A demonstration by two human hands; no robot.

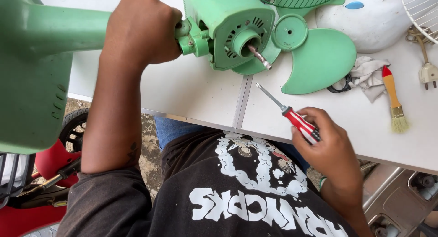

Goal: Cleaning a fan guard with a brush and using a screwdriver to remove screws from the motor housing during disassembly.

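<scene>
My left hand grips the neck of a green fan stand where it joins the green motor housing. The housing lies over the white table with its bare metal shaft pointing toward me. My right hand holds a screwdriver by its red-and-white handle, tip pointing up-left toward the shaft but apart from it. A green fan blade lies on the table just right of the housing.
A paintbrush with a red-and-yellow handle, a grey rag, a white plug, a white fan base and a wire grille lie at the right. A red vehicle stands below left.
</scene>
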